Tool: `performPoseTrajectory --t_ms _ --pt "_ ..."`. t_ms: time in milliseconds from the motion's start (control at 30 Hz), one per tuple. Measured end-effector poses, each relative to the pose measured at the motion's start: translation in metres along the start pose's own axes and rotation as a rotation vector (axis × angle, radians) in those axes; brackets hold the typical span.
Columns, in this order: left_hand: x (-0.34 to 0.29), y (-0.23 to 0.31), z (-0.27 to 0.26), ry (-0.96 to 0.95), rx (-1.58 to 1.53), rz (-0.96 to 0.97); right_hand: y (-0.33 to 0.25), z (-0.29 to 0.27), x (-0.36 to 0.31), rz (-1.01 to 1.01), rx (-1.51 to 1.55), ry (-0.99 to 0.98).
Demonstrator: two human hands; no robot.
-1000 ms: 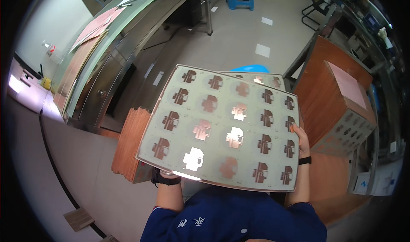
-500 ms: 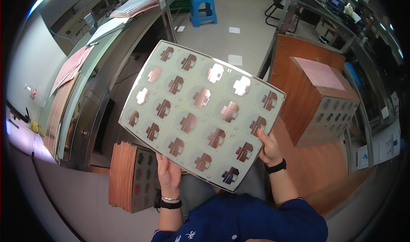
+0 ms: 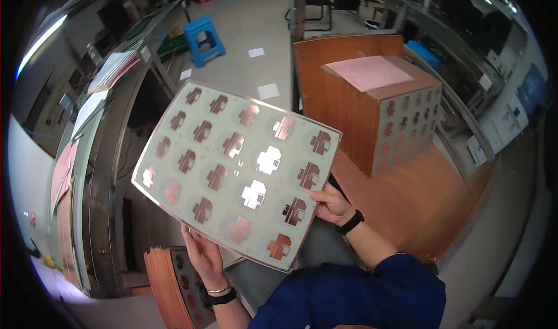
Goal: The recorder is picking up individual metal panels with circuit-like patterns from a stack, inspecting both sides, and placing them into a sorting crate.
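Observation:
Tilted in front of me is a pale grey-green circuit board panel (image 3: 235, 184) with rows of shiny copper shapes. My left hand (image 3: 204, 256) supports its lower left edge, the fingertips partly hidden behind it. At the right edge my right hand (image 3: 332, 206) grips the panel, thumb on the patterned face and the other fingers hidden underneath. Below my left hand stands a stack of similar panels (image 3: 165, 285), seen mostly by its copper-brown edges. A larger stack of panels (image 3: 349, 120) is on the right, topped by a pink sheet (image 3: 369, 73).
The large stack stands on a brown board platform (image 3: 407, 195) with a metal frame (image 3: 453, 105) beside it. A long workbench (image 3: 110, 184) with papers (image 3: 113, 70) runs along the left. A blue stool (image 3: 203, 41) stands on the floor ahead.
My view has turned to the right, so the stool and both stacks sit elsewhere in the picture. Both hands still hold the panel, and the glints on its copper shapes have shifted.

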State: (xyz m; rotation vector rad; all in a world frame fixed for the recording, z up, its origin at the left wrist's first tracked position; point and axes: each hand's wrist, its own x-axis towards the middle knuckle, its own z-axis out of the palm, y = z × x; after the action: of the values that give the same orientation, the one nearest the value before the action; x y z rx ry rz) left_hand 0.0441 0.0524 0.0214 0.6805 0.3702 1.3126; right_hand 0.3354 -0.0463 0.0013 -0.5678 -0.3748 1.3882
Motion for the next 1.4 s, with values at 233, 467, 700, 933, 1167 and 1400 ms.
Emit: performPoseTrajectory --t_ms 233,467,700,933,1167,1400 --pt "-0.012 -0.003 -0.011 -0.06 0.407 -0.184 -0.073 0.013 -0.021 -0.661 -0.085 0.08" --pt "-0.031 -0.001 -0.045 0.106 0.436 -0.264 -0.108 0.006 -0.038 -1.396 -0.338 0.645" --pt "-0.023 -0.001 -0.039 0.104 0.46 -0.289 -0.1 -0.079 -0.061 -1.469 -0.487 1.215" --pt "-0.016 0.001 -0.049 0.113 0.413 -0.276 -0.061 -0.191 -0.066 -1.193 -0.612 1.598" --pt "-0.023 0.003 -0.058 0.165 0.379 -0.274 -0.068 -0.159 -0.02 -1.035 -1.037 1.306" --pt "-0.027 0.009 -0.068 0.291 0.442 -0.212 -0.046 -0.132 0.012 -0.656 -1.284 0.81"
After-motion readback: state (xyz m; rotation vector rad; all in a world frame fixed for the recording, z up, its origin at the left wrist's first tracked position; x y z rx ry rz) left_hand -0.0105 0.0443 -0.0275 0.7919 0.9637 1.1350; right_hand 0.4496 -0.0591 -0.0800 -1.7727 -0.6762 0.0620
